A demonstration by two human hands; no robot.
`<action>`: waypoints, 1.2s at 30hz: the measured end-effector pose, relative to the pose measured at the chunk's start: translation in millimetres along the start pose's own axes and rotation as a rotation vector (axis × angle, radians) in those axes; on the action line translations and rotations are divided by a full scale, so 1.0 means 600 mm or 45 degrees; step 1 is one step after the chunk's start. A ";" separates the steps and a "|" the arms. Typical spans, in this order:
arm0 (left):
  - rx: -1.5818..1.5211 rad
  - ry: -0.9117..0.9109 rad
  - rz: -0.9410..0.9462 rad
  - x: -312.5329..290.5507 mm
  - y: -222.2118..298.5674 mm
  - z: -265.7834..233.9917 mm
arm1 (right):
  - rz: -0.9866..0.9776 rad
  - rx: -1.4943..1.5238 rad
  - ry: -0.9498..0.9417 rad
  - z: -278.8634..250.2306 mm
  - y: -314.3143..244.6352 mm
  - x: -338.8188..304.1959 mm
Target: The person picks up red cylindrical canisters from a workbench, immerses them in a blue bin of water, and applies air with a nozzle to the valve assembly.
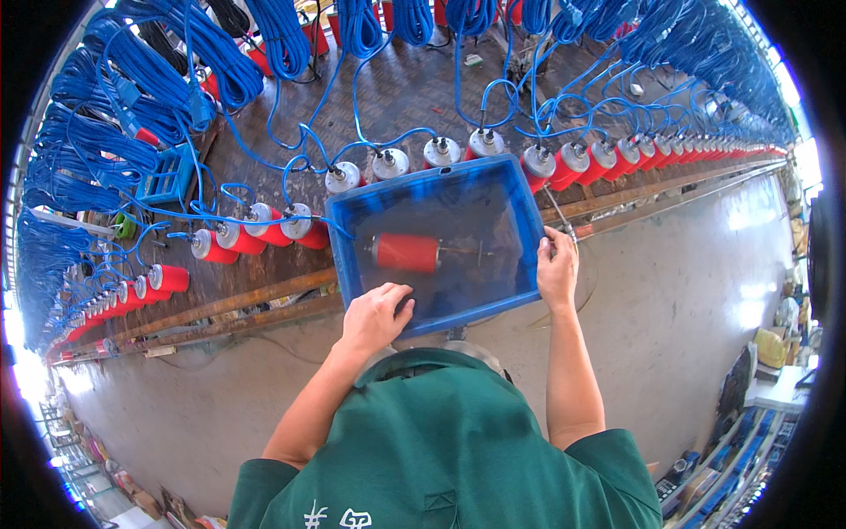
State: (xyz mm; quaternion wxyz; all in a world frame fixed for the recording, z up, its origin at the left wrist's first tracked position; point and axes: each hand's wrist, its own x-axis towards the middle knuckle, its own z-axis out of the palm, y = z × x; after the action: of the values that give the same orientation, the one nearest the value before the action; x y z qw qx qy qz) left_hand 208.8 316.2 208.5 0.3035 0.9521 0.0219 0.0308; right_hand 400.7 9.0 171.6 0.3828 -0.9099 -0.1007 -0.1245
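Observation:
A blue plastic tub (527, 201) is right in front of me at the bench edge. In it lies a red cylinder (405, 252) on its side, with a thin shaft or cord pointing right; the dark inside looks like murky liquid. At the tub's near left corner, my left hand (377, 317) has its fingers curled over the rim, thumb toward the inside. My right hand (558, 270) is closed on the right rim, fingertips and thumb close together. Just beyond it is a thin metal rod (560, 212), whose near end passes behind my fingers.
Red cylinders with silver tops (571, 159) line the bench edge on both sides, blue cables rising from them. Coiled blue cables (145, 70) are heaped at the back and left. A small blue crate (167, 176) stands at left. Grey floor (661, 264) lies below the bench edge.

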 end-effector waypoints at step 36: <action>1.129 -0.714 0.318 0.212 0.071 -0.109 | -0.138 -0.154 0.045 -0.026 -0.066 0.013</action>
State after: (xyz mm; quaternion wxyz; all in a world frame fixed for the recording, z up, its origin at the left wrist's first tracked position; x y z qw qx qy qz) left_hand 331.9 327.1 292.2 -0.1393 0.9559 -0.1625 -0.2011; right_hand 394.8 25.6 211.2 0.3216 -0.9222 -0.1354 -0.1668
